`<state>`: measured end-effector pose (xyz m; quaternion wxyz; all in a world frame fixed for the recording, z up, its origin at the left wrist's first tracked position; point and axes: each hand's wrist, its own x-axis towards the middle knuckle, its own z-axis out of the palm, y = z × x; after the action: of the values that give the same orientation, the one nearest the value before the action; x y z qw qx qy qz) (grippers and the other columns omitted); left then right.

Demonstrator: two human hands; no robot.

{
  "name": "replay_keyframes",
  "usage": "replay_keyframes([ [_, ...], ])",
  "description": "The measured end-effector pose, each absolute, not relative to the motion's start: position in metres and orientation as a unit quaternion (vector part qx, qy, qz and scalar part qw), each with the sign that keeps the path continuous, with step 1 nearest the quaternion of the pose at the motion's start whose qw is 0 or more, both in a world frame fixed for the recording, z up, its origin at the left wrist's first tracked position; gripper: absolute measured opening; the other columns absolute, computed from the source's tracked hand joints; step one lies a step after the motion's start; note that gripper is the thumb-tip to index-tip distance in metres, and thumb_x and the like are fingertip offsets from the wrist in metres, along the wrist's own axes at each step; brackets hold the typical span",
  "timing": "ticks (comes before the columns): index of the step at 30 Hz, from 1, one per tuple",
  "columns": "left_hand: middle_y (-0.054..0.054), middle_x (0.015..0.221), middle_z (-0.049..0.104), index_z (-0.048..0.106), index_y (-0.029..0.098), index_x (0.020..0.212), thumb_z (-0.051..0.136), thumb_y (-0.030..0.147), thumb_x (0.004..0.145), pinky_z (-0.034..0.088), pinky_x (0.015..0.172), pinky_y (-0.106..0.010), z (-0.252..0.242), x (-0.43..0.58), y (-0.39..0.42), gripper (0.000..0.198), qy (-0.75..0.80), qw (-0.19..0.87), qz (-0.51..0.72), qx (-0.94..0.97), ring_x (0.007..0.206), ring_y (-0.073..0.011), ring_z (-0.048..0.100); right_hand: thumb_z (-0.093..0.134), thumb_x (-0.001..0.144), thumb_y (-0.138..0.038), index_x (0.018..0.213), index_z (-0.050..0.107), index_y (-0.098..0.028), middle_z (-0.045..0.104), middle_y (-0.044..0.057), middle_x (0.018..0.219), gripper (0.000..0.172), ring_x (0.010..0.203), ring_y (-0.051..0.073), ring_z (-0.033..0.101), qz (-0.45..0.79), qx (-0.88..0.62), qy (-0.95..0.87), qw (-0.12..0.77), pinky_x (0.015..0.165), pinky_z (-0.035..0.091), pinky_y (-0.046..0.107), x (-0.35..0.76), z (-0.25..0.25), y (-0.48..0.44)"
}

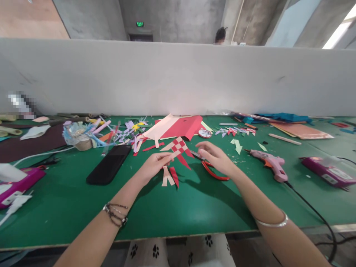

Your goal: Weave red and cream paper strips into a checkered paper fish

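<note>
My left hand (157,166) is closed, pinching the lower left edge of a woven paper fish (180,148) in red and pale pink checks, with red and pink strip ends trailing. My right hand (213,155) is just right of it, fingers bent and apart with nothing seen between them. Below that hand lie scissors with red-orange handles (213,173), their blades partly hidden by it. Cut paper scraps, one pink (167,177) and one red (174,176), lie on the table under the woven piece.
On the green table (167,218) lie a black phone (109,165), a pink glue gun (271,163) with its cord, and purple power strips (328,172). Red paper (183,127), strip piles and a plastic-wrapped cup (80,137) are farther back. A white partition (178,78) stands behind.
</note>
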<state>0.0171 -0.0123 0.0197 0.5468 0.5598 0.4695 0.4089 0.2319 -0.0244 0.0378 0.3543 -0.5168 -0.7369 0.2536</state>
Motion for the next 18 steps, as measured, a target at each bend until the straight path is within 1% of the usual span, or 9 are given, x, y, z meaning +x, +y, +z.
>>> replay_keyframes([
  [1,-0.001,0.072,0.064,0.068,0.017,0.071,0.063,0.033,0.063,0.041,0.069,-0.025,0.02,0.018,-0.014,0.019,0.468,0.54,0.389,0.581,0.071,-0.0152,0.055,0.042,0.077,-0.042,0.095,0.05,-0.019,0.057,0.003,0.081,0.031,0.073,0.014,0.054,0.308,-0.481,-0.735,0.366,0.067,0.044,0.027,0.227,0.037,-0.026],
  [3,-0.001,0.066,0.064,0.068,0.017,0.074,0.06,0.037,0.065,0.041,0.068,-0.026,0.02,0.019,-0.017,0.023,0.461,0.527,0.345,0.626,0.067,-0.016,0.057,0.047,0.074,-0.04,0.087,0.052,-0.019,0.058,0.001,0.078,0.025,0.07,0.013,0.054,0.371,-0.447,-0.723,0.375,0.064,0.043,0.026,0.219,0.035,-0.028],
  [5,0.001,0.056,0.061,0.067,0.017,0.082,0.056,0.041,0.069,0.041,0.065,-0.028,0.02,0.02,-0.019,0.03,0.451,0.53,0.297,0.654,0.055,-0.0153,0.057,0.049,0.072,-0.036,0.078,0.053,-0.018,0.056,-0.001,0.068,0.019,0.062,0.011,0.051,0.391,-0.452,-0.708,0.376,0.06,0.042,0.025,0.216,0.034,-0.029],
  [7,0.001,0.052,0.061,0.066,0.018,0.089,0.057,0.045,0.068,0.041,0.062,-0.028,0.018,0.02,-0.018,0.036,0.449,0.544,0.282,0.65,0.049,-0.0151,0.055,0.049,0.072,-0.034,0.071,0.053,-0.018,0.052,-0.003,0.059,0.017,0.055,0.009,0.048,0.394,-0.472,-0.694,0.374,0.057,0.04,0.024,0.216,0.035,-0.029],
  [8,0.0,0.056,0.063,0.067,0.018,0.089,0.059,0.046,0.066,0.041,0.062,-0.027,0.017,0.019,-0.017,0.037,0.45,0.549,0.294,0.639,0.052,-0.0156,0.056,0.049,0.072,-0.033,0.069,0.052,-0.018,0.051,-0.004,0.057,0.017,0.053,0.009,0.046,0.394,-0.479,-0.687,0.377,0.056,0.039,0.024,0.217,0.036,-0.029],
  [11,-0.004,0.069,0.067,0.069,0.019,0.078,0.059,0.054,0.06,0.04,0.06,-0.025,0.014,0.018,-0.009,0.041,0.452,0.569,0.374,0.577,0.064,-0.0173,0.058,0.049,0.071,-0.033,0.067,0.051,-0.017,0.05,-0.005,0.055,0.016,0.052,0.008,0.046,0.386,-0.497,-0.671,0.393,0.054,0.038,0.023,0.22,0.038,-0.029],
  [13,-0.005,0.071,0.067,0.069,0.019,0.076,0.05,0.062,0.064,0.04,0.06,-0.025,0.013,0.016,-0.004,0.048,0.44,0.598,0.406,0.533,0.065,-0.0174,0.058,0.048,0.071,-0.033,0.067,0.052,-0.017,0.051,-0.004,0.056,0.017,0.053,0.008,0.046,0.374,-0.509,-0.667,0.395,0.054,0.038,0.023,0.221,0.038,-0.028],
  [15,-0.005,0.072,0.067,0.069,0.02,0.079,0.041,0.064,0.068,0.041,0.061,-0.025,0.013,0.014,-0.001,0.053,0.426,0.616,0.419,0.514,0.067,-0.0178,0.059,0.049,0.07,-0.033,0.067,0.053,-0.017,0.052,-0.003,0.057,0.017,0.053,0.009,0.046,0.354,-0.521,-0.672,0.39,0.053,0.037,0.023,0.221,0.037,-0.027],
  [18,-0.005,0.077,0.068,0.07,0.02,0.079,0.041,0.064,0.069,0.042,0.068,-0.026,0.013,0.015,-0.002,0.054,0.409,0.616,0.425,0.522,0.076,-0.0195,0.061,0.049,0.07,-0.033,0.066,0.054,-0.016,0.053,-0.002,0.058,0.018,0.053,0.009,0.044,0.32,-0.523,-0.695,0.377,0.052,0.036,0.023,0.221,0.034,-0.026],
])
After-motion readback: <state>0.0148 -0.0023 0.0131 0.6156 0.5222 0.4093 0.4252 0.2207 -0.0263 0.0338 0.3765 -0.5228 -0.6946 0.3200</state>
